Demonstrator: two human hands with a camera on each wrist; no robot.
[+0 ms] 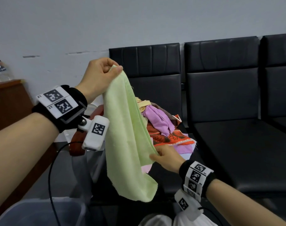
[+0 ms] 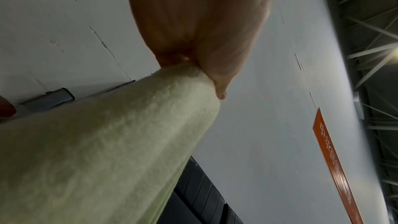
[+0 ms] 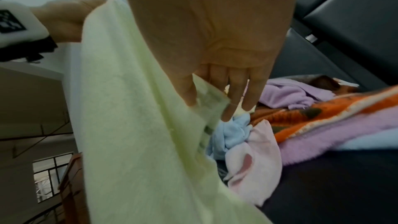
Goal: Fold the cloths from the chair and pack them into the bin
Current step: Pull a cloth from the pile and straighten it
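A pale green cloth [image 1: 126,136] hangs in the air in front of the black chair [image 1: 155,75]. My left hand [image 1: 103,74] pinches its top corner [image 2: 185,74] high up. Lower down, my right hand [image 1: 165,159] pinches the cloth's right edge [image 3: 206,101] between thumb and fingers. Behind the green cloth a pile of cloths [image 1: 163,126] lies on the chair seat: purple, orange patterned, pink [image 3: 254,159] and light blue [image 3: 232,134] ones. The grey bin [image 1: 41,212] stands at the bottom left, below my left forearm.
More black chairs [image 1: 228,95] stand in a row to the right, their seats bare. A brown wooden cabinet [image 1: 8,103] is at the left against the white wall. A black cable [image 1: 51,176] hangs from my left wrist over the bin.
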